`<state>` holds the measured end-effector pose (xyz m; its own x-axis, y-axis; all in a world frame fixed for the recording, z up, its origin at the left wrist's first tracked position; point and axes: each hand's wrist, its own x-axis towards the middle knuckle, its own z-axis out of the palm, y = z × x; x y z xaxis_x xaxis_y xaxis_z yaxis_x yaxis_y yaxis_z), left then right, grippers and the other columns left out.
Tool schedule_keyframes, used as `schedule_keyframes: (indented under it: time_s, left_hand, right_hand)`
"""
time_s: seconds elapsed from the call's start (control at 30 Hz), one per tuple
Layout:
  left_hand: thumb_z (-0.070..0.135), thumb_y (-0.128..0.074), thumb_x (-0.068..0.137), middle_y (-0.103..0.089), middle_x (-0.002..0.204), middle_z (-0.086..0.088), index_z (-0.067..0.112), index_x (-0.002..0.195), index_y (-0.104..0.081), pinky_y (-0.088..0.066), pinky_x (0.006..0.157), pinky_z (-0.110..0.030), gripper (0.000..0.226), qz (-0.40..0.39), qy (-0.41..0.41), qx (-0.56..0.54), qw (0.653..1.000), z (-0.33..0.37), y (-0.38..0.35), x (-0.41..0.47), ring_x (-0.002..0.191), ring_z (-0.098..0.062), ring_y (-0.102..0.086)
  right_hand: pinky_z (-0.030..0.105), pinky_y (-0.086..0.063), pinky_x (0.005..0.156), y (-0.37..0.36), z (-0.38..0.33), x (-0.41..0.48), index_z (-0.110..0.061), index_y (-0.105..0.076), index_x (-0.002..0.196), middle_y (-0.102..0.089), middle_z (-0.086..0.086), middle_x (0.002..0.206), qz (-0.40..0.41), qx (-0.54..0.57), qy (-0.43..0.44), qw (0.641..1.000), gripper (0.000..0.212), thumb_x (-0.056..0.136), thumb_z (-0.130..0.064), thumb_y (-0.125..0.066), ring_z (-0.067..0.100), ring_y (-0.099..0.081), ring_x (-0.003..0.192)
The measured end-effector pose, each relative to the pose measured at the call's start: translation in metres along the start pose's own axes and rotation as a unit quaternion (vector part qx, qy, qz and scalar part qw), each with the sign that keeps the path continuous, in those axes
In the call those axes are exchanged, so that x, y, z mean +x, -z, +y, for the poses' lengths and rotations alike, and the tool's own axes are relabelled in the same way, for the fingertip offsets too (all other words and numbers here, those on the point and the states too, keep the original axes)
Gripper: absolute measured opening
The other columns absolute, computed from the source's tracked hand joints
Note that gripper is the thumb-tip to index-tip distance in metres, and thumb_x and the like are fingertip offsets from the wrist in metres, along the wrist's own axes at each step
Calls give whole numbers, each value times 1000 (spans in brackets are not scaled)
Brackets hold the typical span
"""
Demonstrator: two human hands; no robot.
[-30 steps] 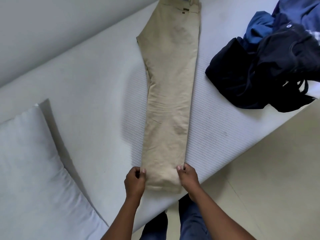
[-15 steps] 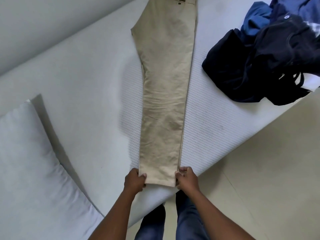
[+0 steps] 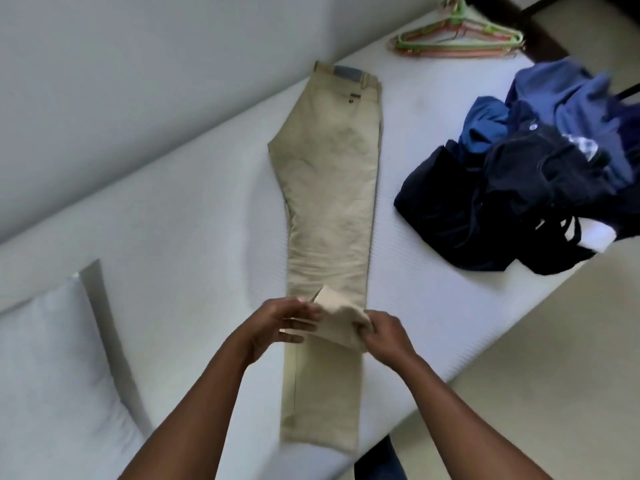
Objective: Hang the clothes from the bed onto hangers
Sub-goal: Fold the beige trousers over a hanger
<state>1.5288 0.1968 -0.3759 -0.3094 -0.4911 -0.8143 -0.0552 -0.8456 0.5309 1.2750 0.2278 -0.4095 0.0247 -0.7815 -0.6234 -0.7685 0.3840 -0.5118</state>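
Beige trousers (image 3: 329, 185) lie flat and lengthwise on the white bed (image 3: 173, 237), waistband at the far end. The leg ends are doubled back over the legs, making a fold near the bed's front edge. My left hand (image 3: 277, 323) pinches the left corner of the hems. The right corner is bunched in the grip of my right hand (image 3: 388, 336). Both hands hover above the knee area. A stack of green and pink plastic hangers (image 3: 457, 39) rests at the far end of the bed, beyond the waistband.
A heap of dark navy and blue clothes (image 3: 519, 195) sits on the bed to the right of the trousers. A white pillow (image 3: 52, 375) lies at the left. A pale wall (image 3: 104, 81) borders the bed's far side, with cream floor (image 3: 554, 375) at the right.
Both hands have lifted the trouser hems from the bed's front edge and carried them up over the legs, doubling the trousers. The view has tilted up, bringing the hangers into sight.
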Motion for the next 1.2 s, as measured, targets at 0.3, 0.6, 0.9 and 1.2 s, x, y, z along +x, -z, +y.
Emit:
schedule_keyframes:
  time_s: [0.3,0.6,0.9,1.2]
  left_hand:
    - [66,-41,101,-45,157,-11,17,157,-36,-52,91,-40,75,218,60,254,940,60,59,115,135,-35,-51]
    - [64,-16,104,-60,142,-13,15,136,-58,-44,100,-40,72,287,-60,346,892,177,66,166,129,-36,-55]
    - [70,-20,102,-37,161,-10,44,159,-14,-59,83,-59,63,188,41,230,954,163,72,199,126,-43,-53]
    - [37,-36,92,-41,154,-12,37,149,-30,-51,93,-68,57,182,71,131,972,163,84,208,130,-43,-46]
  right_hand:
    - [41,-62,54,77,-29,119,-7,-67,90,-61,13,102,-162,58,-90,981,16,79,3,-61,37,-72,78]
    - [50,-64,74,240,-162,321,-8,-72,99,-76,7,83,150,269,85,948,12,90,-2,-66,20,-72,66]
    - [44,-50,100,181,-106,330,-13,-50,136,-60,10,135,66,-47,-49,996,101,67,-82,-74,34,-58,125]
    - [35,-44,79,124,-112,296,-20,-58,121,-62,7,119,-22,-351,149,924,29,93,-25,-61,35,-64,108]
